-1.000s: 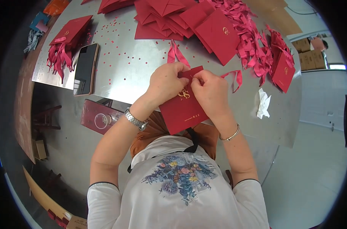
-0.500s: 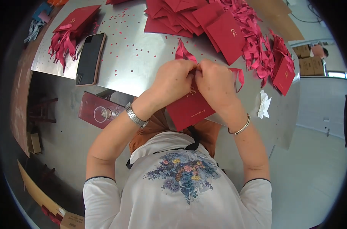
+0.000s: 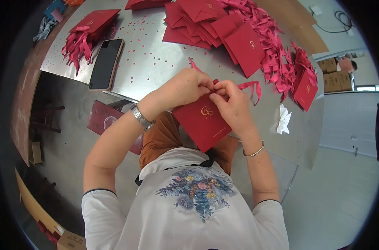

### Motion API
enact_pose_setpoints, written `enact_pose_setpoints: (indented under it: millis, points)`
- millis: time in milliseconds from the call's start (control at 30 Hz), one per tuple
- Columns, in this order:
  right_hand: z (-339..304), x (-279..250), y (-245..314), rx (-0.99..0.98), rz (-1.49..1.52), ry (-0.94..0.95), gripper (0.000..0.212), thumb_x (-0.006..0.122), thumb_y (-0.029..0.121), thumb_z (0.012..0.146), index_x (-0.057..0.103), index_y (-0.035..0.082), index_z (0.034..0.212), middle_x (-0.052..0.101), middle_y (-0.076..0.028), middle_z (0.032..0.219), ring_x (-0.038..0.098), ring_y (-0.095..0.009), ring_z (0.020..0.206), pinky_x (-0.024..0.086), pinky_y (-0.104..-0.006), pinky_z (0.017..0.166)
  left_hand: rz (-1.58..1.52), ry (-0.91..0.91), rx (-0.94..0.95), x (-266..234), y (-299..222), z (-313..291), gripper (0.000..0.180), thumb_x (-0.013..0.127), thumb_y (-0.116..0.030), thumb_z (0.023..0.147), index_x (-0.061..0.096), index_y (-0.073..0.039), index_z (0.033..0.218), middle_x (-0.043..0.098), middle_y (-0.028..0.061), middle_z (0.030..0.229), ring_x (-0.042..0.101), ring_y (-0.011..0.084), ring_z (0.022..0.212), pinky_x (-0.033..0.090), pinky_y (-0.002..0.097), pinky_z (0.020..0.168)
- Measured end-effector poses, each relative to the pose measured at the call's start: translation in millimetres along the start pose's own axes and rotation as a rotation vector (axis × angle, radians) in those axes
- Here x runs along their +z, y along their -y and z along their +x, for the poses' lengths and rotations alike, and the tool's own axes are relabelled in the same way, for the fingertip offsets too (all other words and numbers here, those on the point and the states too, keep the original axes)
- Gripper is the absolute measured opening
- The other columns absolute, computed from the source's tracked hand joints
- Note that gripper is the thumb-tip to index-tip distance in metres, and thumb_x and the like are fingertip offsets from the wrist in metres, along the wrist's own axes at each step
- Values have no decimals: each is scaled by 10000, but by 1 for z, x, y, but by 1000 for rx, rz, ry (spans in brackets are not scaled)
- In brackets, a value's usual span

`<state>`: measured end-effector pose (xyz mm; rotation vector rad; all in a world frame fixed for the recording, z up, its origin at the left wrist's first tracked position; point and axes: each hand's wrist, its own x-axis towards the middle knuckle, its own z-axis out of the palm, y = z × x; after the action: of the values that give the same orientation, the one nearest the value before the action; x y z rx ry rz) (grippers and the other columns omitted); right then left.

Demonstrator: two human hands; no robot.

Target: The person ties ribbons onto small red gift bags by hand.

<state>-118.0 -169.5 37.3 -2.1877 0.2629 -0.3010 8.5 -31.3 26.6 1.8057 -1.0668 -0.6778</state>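
Note:
A flat red paper bag (image 3: 202,121) with a gold emblem hangs tilted over the near table edge, above my lap. My right hand (image 3: 233,104) is closed on its top edge, thumb on the front face. Close beside it, my left hand (image 3: 191,85) is closed in a pinch at the same edge, on the pink ribbon. One ribbon end (image 3: 193,63) sticks up behind my left hand, and a ribbon loop (image 3: 256,91) trails out right of my right hand. My fingers hide where the ribbon meets the bag.
On the metal table (image 3: 156,77) lie a heap of red bags (image 3: 193,25), a pile of loose pink ribbons (image 3: 277,62), ribboned bags at left (image 3: 95,20) and right (image 3: 305,91), a phone (image 3: 106,64), a crumpled white tissue (image 3: 283,119) and small red dots.
My hands have drawn slightly apart, their fingertips no longer pressed together. The right hand has shifted down and its thumb now shows on the bag's face. More of the gold emblem is visible.

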Motion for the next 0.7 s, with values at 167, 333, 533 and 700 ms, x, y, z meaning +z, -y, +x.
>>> enact_pose_setpoints:
  millis: [167,333,533,700]
  points:
    - [-4,0,-2,-34,-158,29,229,695,145,792,600,40,971,681,-127,790,673,-323,744,525,-405,658,435,-10,173,10,5,-3,85,598,-28,776,622,-10,855,655,196,820,634,385,798,507,441,707]
    - [-7,-20,-12,32,-353,64,292,698,206,778,609,62,1017,675,-98,764,663,-313,756,508,-423,689,547,-236,-6,-21,28,-15,114,576,-40,809,605,-12,915,643,219,885,617,411,863,487,466,750]
    - [-9,-14,-18,48,-284,93,309,696,204,780,601,60,1037,681,-97,774,662,-311,758,502,-424,687,696,-488,-138,-28,22,-12,140,551,-66,846,630,-37,958,664,151,917,635,358,854,504,447,732]
    - [-11,-13,-21,84,-274,60,306,692,201,781,598,65,1039,678,-94,769,659,-319,744,501,-432,680,542,-375,153,7,3,-56,174,652,-79,801,669,-65,974,625,113,917,609,304,870,507,402,731]
